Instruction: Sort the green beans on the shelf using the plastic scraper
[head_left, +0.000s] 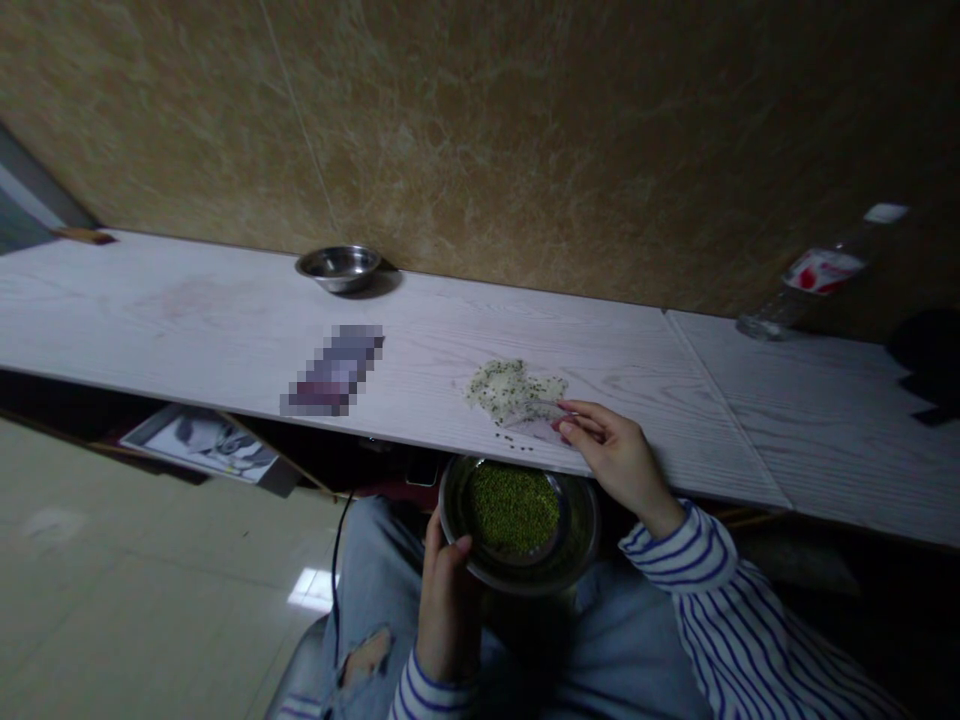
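Observation:
My left hand [448, 590] is closed on the left rim of a metal bowl [581, 535], its thumb over the edge. Green mung beans [514, 508] cover the bottom of this bowl, held above my lap just below the table edge. Over the table, my right hand [619, 450] pinches a clear, thin plastic piece [534, 412]; its exact kind is hard to make out. That piece touches the near side of a pile of white rice [499, 385] with green beans mixed in. A few loose beans [516, 442] lie between the pile and the table edge.
On the pale wood table [427, 330], a second metal bowl [339, 268] stands by the wall. A pixelated flat item [335, 372] lies nearer the front. At right are a clear bottle [821, 272] and a dark object [930, 360]. Below sits an open shelf with a box [214, 445].

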